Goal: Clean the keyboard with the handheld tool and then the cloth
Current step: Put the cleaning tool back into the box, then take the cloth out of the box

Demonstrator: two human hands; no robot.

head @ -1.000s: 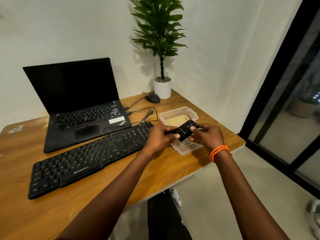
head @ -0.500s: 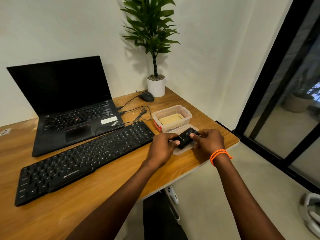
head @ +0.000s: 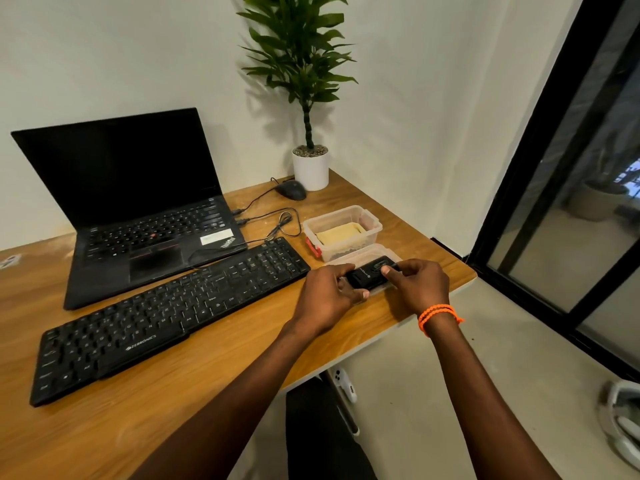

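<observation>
A small black handheld tool [head: 367, 273] is held between both hands just above a clear plastic lid [head: 367, 258] near the desk's right edge. My left hand [head: 329, 296] grips its near left end. My right hand [head: 417, 284], with an orange wrist band, pinches its right end, thumb on top. The black keyboard [head: 166, 313] lies diagonally on the wooden desk [head: 207, 368], left of the hands. A yellow cloth [head: 341, 233] lies folded inside an open clear plastic box [head: 372, 226] behind the tool.
An open black laptop [head: 138, 216] stands behind the keyboard, with cables [head: 277, 221] and a black mouse [head: 291, 190] to its right. A potted plant [head: 310, 168] stands at the back corner. The desk edge runs close on the right, with floor and a glass door [head: 571, 202] beyond.
Both hands have lowered the tool from above the box to just over the lid. The camera view has shifted slightly.
</observation>
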